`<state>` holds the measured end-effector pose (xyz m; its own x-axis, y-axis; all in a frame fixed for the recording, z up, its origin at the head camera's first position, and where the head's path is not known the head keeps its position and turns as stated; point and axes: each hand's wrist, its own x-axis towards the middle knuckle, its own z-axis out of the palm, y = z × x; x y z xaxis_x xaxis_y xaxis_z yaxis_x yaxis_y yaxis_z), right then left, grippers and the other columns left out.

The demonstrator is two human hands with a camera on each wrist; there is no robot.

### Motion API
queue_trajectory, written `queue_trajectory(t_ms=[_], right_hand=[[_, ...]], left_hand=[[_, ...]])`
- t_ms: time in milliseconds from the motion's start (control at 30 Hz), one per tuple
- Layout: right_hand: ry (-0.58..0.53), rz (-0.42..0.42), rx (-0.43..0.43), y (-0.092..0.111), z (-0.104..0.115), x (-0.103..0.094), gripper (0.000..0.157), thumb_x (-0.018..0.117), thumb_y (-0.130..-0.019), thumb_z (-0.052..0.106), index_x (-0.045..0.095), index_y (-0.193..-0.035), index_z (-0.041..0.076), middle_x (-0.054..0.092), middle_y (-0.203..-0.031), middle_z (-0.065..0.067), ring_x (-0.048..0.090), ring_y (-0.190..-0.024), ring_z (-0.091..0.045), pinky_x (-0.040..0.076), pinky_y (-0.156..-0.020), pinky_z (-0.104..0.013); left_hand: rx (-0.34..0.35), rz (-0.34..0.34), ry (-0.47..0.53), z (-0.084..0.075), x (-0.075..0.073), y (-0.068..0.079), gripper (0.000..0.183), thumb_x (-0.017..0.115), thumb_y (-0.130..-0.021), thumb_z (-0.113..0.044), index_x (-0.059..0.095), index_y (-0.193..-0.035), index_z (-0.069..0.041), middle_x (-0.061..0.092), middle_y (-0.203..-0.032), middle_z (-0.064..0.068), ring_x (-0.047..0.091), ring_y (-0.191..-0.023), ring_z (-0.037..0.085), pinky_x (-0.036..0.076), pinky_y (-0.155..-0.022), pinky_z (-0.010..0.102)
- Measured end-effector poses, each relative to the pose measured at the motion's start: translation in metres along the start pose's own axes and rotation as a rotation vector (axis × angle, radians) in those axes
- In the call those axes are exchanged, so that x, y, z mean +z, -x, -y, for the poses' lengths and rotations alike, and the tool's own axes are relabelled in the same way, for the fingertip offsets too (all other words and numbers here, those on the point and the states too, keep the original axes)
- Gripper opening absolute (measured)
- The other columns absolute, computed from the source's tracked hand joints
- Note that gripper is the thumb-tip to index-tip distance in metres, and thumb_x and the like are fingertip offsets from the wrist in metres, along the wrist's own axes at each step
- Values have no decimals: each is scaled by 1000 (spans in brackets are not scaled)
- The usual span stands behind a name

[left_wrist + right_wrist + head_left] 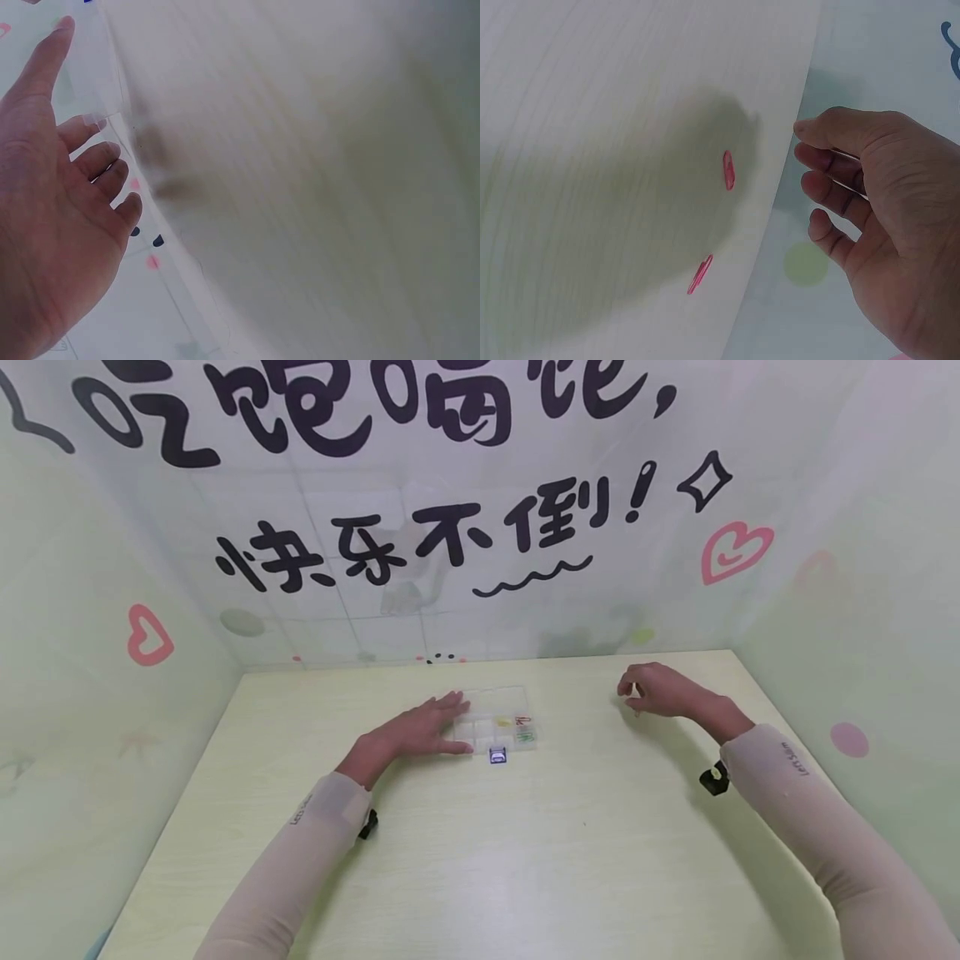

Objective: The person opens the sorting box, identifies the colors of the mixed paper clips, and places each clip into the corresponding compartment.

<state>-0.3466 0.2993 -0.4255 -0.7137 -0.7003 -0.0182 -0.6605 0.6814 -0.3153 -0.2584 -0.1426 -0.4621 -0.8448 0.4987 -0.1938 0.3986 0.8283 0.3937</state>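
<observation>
A clear plastic compartment box (491, 700) lies on the table, with small red pieces (522, 722), green pieces (525, 737) and a yellow piece (503, 722) in its right-hand compartments. My left hand (423, 727) rests along the box's left side, fingers spread and thumb at the front edge. A small blue-and-white piece (498, 755) shows at the box's front edge. To the right, my right hand (660, 689) hovers over the table with its fingers loosely bent and nothing visible between them. Beneath it, in the right wrist view, lie two red paper clips (729, 171).
The pale wooden table (540, 860) meets a printed wall covering (420, 635) just behind the box. Side panels (862, 652) stand at left and right. A black wrist-worn device (715, 778) sits under the right sleeve.
</observation>
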Motion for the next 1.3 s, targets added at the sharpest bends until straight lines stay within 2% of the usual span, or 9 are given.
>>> queue_trajectory(t_ms=[167,500,933,1300], right_hand=[[-11,-1,11,6,-13,3,19,74,-82,0,71,-100,1,69,-96,-9,59,-78,-22,49,-70,-37],[-45,5,6,12,-27,10,15,74,-82,2,72,-96,3,68,-93,-7,59,-77,-22,48,-69,-34],[-68,29,49,16,-28,12,11,74,-82,1,72,-92,6,69,-89,-4,58,-78,-18,48,-70,-34],[-70,106,57,14,-32,14,7,72,-86,5,68,-84,10,62,-77,3,52,-71,-11,46,-67,-29]], left_hand=[[-2,0,3,-1,-1,1,96,58,-84,-70,25,-156,-16,12,-164,7,12,-150,32,16,-119,52],[11,5,-12,0,1,0,98,55,-84,-73,24,-156,-16,11,-164,7,12,-150,30,15,-120,50],[10,9,-35,0,0,-1,97,55,-85,-71,22,-157,-15,11,-164,6,11,-151,27,14,-120,48],[7,8,-24,0,0,0,96,55,-85,-71,23,-156,-15,11,-164,6,12,-150,30,15,-120,50]])
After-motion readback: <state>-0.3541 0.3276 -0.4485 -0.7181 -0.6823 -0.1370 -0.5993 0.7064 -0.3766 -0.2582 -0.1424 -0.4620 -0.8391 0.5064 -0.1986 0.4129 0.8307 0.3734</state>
